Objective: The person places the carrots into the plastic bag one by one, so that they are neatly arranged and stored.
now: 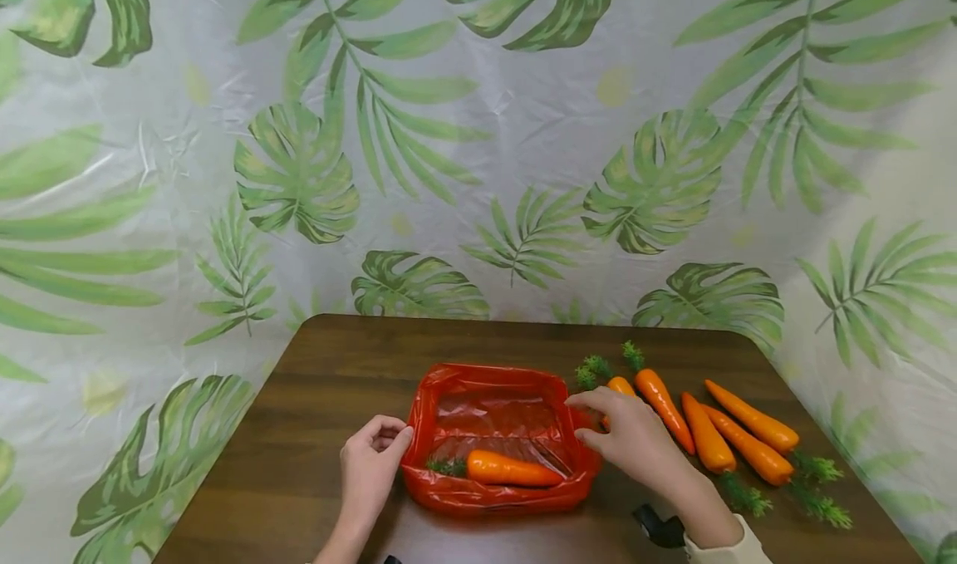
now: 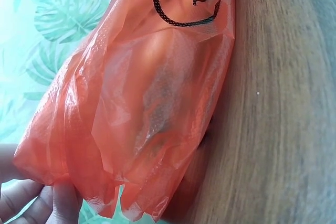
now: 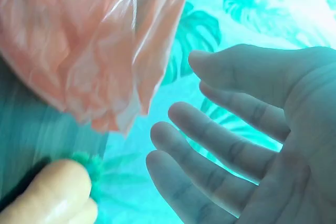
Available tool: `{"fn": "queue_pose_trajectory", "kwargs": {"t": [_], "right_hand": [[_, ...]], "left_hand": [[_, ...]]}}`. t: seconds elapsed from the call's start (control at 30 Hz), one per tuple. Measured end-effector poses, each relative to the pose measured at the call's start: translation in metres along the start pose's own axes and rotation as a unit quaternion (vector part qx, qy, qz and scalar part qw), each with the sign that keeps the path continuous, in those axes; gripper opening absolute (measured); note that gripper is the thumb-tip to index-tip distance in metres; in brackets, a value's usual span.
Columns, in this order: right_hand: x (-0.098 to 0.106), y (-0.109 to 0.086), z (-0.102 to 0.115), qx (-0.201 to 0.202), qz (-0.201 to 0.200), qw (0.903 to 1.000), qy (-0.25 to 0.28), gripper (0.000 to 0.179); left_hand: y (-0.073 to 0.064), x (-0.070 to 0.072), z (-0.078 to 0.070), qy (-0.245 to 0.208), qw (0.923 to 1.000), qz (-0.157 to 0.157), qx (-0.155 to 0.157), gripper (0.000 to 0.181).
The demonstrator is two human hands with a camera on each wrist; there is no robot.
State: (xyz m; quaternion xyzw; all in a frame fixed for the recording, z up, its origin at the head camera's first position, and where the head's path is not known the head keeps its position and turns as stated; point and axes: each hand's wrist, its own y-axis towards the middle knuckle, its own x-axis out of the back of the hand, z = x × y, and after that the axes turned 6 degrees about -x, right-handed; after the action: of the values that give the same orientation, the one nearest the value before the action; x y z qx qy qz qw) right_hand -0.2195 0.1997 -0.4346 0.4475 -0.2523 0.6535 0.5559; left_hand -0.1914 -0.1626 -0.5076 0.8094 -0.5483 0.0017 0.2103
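Observation:
A red plastic bag (image 1: pixel 497 500) stands spread wide on the table, its mouth facing up. Inside it lies one orange carrot (image 1: pixel 512 469) with a green top pointing left. My left hand (image 1: pixel 374 454) pinches the bag's left rim between thumb and fingers; the left wrist view shows the bag's side (image 2: pixel 131 93) with part of a printed black face. My right hand (image 1: pixel 635 438) is at the bag's right rim, fingers spread and gently bent. In the right wrist view a gap shows between those fingers (image 3: pixel 210 135) and the plastic, with nothing held.
Several loose carrots with green tops, such as the rightmost one (image 1: pixel 751 416), lie on the table right of the bag. Two of them are close behind my right hand. The brown wooden table (image 1: pixel 329 365) meets a leaf-patterned sheet (image 1: pixel 523 132) at its far edge.

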Motion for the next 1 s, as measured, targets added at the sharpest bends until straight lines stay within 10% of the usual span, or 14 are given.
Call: {"fn": "queue_pose_trajectory", "kwargs": {"t": [1.0], "right_hand": [[-0.010,-0.023,-0.067,-0.080,-0.061,0.9943,-0.034,0.049]], "left_hand": [[-0.001,-0.002,0.003,-0.009,0.9999,-0.008,-0.004,0.007]]}}
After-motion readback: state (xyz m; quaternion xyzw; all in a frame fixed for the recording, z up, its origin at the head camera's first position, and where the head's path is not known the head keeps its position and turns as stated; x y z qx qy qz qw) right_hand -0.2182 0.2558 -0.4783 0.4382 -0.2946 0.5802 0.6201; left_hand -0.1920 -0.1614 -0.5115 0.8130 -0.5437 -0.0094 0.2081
